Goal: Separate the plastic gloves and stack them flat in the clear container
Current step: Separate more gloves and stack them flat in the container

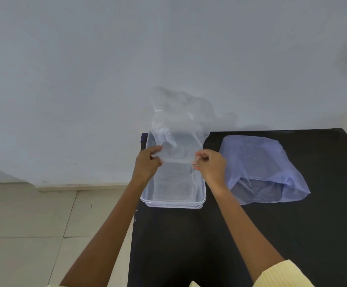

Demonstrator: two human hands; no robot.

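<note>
While both hands, left (148, 160) and right (209, 164), pinch the glove (176, 139) by its cuff above the container (173, 204), lower slowly, keep taut, lay flat on the stack inside.

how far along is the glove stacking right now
Done: flat clear plastic already seems to lie in the clear container. In hand: left hand and right hand hold one plastic glove stretched above it. Left: the blue plastic bag beside it, contents unclear.
</note>
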